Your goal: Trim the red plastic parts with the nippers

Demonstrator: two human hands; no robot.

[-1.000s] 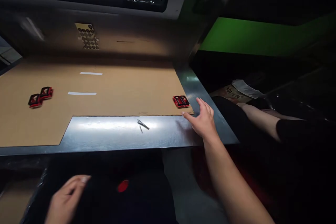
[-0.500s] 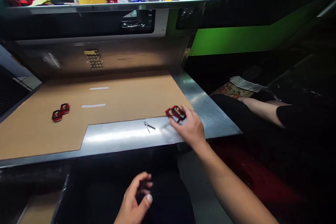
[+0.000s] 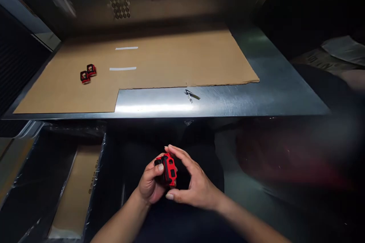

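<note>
Low over my lap, a red-and-black flat pedal [image 3: 169, 169] is held between my left hand [image 3: 149, 182] and my right hand [image 3: 194, 184]. My left fingers wrap its near side, while my right fingers curl over its top and my right thumb lies below it. Its far side is hidden by my fingers. Two similar pedals [image 3: 88, 73] lie side by side on a cardboard sheet [image 3: 171, 59], well beyond my hands.
The cardboard covers part of a steel table [image 3: 273, 83], with a small metal clipper [image 3: 191, 95] on the bare steel. White strips [image 3: 126, 48] mark the cardboard. A plastic-lined bin [image 3: 75, 193] stands below left. Papers [image 3: 345, 48] lie at right.
My right hand has lifted the pedal from the cardboard's right edge and brought it to my left hand below the table. The view has tilted downward.
</note>
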